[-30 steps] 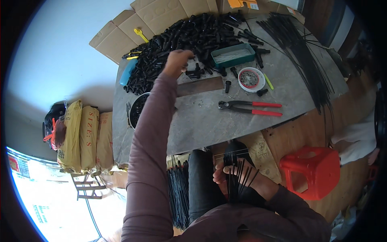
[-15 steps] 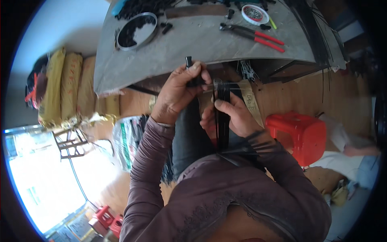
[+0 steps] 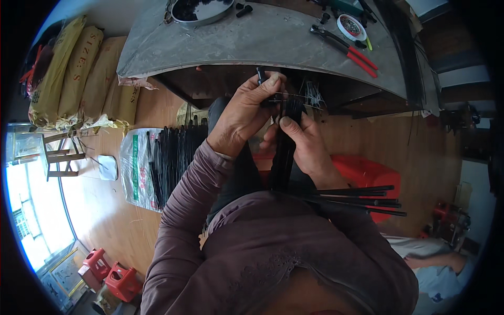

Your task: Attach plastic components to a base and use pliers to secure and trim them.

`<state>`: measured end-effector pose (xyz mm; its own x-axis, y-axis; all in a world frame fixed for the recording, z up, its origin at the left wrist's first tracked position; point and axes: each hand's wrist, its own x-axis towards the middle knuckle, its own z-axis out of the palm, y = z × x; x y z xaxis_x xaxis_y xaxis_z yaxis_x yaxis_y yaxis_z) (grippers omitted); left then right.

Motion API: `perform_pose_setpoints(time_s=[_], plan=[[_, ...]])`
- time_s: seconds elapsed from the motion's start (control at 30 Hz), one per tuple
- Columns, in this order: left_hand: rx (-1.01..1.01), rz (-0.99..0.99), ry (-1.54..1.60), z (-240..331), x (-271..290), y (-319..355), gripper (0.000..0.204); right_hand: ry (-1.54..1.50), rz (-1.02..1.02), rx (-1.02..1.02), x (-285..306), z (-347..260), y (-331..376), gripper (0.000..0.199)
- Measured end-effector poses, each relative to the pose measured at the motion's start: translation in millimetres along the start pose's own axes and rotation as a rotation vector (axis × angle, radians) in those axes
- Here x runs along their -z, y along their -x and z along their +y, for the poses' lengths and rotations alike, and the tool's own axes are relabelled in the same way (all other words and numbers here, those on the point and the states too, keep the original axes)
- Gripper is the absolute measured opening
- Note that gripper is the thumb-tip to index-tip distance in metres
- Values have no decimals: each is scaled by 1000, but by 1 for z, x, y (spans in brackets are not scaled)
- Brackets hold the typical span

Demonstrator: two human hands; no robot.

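Far left: stacked yellow woven sacks (image 3: 68,68) against the wall, small wooden stool frame (image 3: 58,155) below them. On the floor, a white printed plastic bag (image 3: 137,170) carries a pile of long black rods (image 3: 176,152), just left of the person's knee. Change since a second ago: left hand (image 3: 244,113) was stretched far across the grey metal worktable (image 3: 252,42) into the heap of black parts; half a second ago it was already back at the near edge, and now it sits there with a small black cap piece (image 3: 261,75) pinched between thumb and fingers. Right hand (image 3: 304,144) touches it, fingers wrapped and thumb pressed on a bundle of thin black rods (image 3: 286,152) that runs down over the lap, loose ends fanning out right (image 3: 367,198). Judgement: pick-up done, fitting cap to rod end is in hand. Fine pale wire strands (image 3: 310,97) show just beyond the fingers. On the table, far: round metal bowl of black bits (image 3: 202,10), red-handled pliers (image 3: 349,48), small round tin (image 3: 350,26). Red plastic stool (image 3: 367,176) right of the lap. Table edge crowds the hands from above; otherwise unobstructed.
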<state>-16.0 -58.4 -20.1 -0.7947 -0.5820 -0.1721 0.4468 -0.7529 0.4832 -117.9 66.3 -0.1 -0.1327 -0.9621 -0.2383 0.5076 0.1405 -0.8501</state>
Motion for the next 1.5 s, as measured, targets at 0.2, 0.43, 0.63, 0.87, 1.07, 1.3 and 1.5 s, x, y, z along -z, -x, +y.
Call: perform_pose_setpoints(time_s=[0.2, 0.43, 0.63, 0.87, 1.07, 1.3, 1.5], plan=[[-8, 21, 29, -1, -4, -5, 16, -21, 24, -4, 2, -1, -2, 23], [-73, 40, -54, -3, -9, -9, 17, -36, 43, -7, 3, -2, -2, 23], [-147, 69, -131, -1, -16, -7, 13, -19, 56, -5, 3, -5, -1, 23], [-172, 86, -178, 3, -20, -3, 10, -30, 73, -13, 2, -4, -1, 24], [-172, 91, -184, 4, -22, -2, 12, -29, 92, -18, 3, -4, -2, 24], [-156, 96, -191, 4, -17, -5, 14, -32, 101, -24, 1, -5, -2, 25], [-153, 143, -189, 4, -17, -4, 14, -15, 94, -6, 0, -5, -3, 25]])
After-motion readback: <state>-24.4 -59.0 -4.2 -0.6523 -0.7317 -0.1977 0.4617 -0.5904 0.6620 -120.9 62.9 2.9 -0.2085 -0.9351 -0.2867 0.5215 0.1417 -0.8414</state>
